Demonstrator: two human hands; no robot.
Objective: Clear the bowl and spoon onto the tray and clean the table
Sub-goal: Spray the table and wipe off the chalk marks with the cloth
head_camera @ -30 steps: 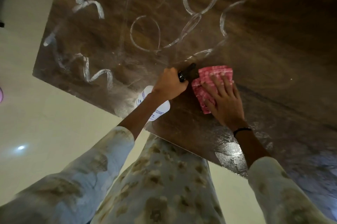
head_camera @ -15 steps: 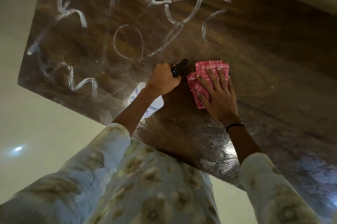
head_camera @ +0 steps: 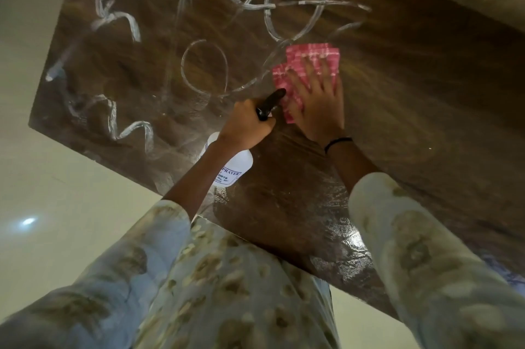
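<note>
**Wiping the table: cloth stroke in progress**

Head view. The right hand (head_camera: pixel 315 101) lies flat on a folded pink checked cloth (head_camera: pixel 309 64), fingers spread and pressed down, palm at the cloth's 6 o'clock edge. The cloth rests on the brown table (head_camera: pixel 426 93), near the middle of the frame. The left hand (head_camera: pixel 245 128) is closed around the neck of a white spray bottle (head_camera: pixel 231 169), whose dark nozzle (head_camera: pixel 271 102) points toward 1 o'clock, just beside the cloth. White streaks (head_camera: pixel 272 4) loop across the tabletop from 9 o'clock to 12 o'clock of the cloth; the nearest streak touches the cloth's left edge. The bowl, spoon and tray are not in view.

Procedure, as judged from this frame:
1. Keep the palm flat so pressure spreads over the whole cloth.
2. Work outward toward 10 o'clock, where most streaks remain.
3. Overlap each stroke with the one beside it.
4. Hold the bottle clear of the wiping path.
5. Refold the cloth when its face is loaded.
</note>
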